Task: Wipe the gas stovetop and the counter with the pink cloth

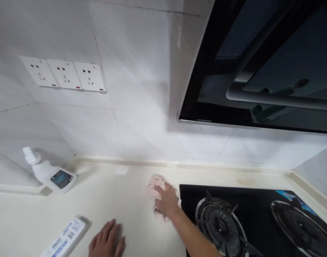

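My right hand (166, 200) presses a pale pink cloth (156, 185) onto the cream countertop (120, 200), just left of the black gas stove (233, 200). Its fingers are curled over the cloth. My left hand (107, 242) lies flat on the counter near the bottom edge, fingers stretched out, holding nothing. A white flat box with blue print (65, 239) lies just left of it.
A white spray bottle (49, 173) stands in the counter's back left corner. Three wall sockets (65, 74) sit on the white tiled wall. A black range hood (260, 64) hangs above the stove's two burners (222, 221).
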`<move>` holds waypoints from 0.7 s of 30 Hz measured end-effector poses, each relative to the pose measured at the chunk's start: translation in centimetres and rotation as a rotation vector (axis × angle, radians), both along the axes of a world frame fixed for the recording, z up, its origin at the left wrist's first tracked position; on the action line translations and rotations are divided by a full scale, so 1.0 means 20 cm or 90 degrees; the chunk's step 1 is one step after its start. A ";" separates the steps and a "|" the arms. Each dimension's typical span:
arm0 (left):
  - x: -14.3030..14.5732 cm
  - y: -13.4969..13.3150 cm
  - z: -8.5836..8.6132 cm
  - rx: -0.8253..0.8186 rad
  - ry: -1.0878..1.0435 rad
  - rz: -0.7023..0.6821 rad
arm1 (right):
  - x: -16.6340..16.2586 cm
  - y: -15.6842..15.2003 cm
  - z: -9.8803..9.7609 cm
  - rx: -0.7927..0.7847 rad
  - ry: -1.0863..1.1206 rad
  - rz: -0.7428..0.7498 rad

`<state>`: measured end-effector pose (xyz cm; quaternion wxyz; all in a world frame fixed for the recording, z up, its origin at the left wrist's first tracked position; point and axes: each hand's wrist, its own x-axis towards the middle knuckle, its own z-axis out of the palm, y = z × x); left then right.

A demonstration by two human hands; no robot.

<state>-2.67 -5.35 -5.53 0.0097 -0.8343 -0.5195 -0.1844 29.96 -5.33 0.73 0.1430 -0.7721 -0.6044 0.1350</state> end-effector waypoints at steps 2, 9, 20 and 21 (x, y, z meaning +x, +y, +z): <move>-0.01 0.01 -0.02 -0.007 0.008 -0.003 | -0.18 -0.12 -0.11 0.028 0.037 0.038; -0.04 0.03 -0.06 -0.020 0.016 -0.024 | -0.51 -0.53 -0.37 0.058 0.093 0.003; 0.03 0.01 -0.02 0.030 -0.037 -0.039 | -0.60 -0.76 0.01 0.044 0.663 -0.232; 0.04 0.01 0.00 0.033 -0.042 -0.042 | -0.59 -0.79 0.06 0.055 0.747 -0.267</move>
